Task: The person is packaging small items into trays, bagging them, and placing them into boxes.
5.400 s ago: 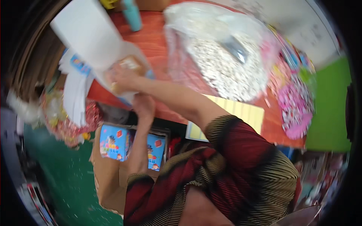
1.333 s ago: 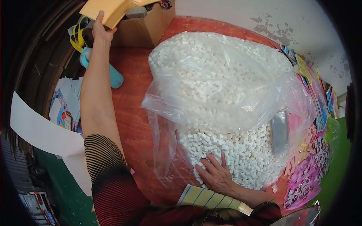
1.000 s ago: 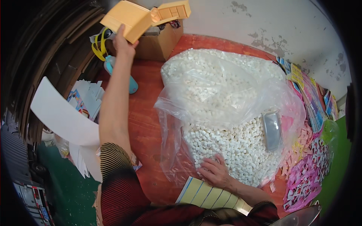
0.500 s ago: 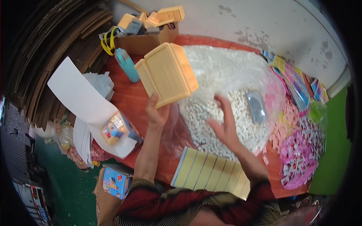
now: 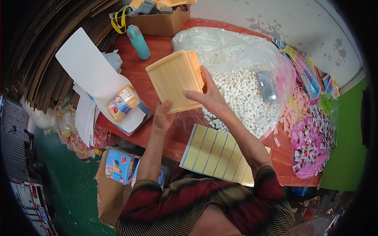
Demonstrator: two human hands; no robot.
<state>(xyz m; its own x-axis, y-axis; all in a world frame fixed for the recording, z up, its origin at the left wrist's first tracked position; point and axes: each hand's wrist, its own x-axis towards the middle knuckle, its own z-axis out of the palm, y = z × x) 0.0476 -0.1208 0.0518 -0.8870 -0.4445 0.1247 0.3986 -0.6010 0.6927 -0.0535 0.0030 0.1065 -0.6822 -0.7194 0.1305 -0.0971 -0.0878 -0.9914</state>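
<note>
A light-orange plastic box (image 5: 171,84) is held up over the red table, its ribbed face turned up toward me. My left hand (image 5: 162,118) grips its lower edge, thumb on the face. My right hand (image 5: 210,92) holds its right side, thumb across the ribbed face and fingers over the far side. The inside of the box is hidden. Beyond my right hand, a large clear plastic bag lies open with a heap of small white cubes (image 5: 244,94). On that heap rests a clear plastic case (image 5: 267,86). A yellow sheet with dark lines (image 5: 214,153) lies below my right forearm.
Left stands an open white carton (image 5: 84,59) with a packed toy set (image 5: 124,104). A teal bottle (image 5: 139,44) and a cardboard box (image 5: 163,23) stand behind. Pink pieces (image 5: 295,114), small packets (image 5: 311,145) and colourful printed sheets (image 5: 301,72) are at right. Printed boxes (image 5: 118,165) sit below left.
My right hand has come from over the white cubes onto the box's right side. The box has turned, showing its ribbed face. The whole view has shifted, with things higher in it.
</note>
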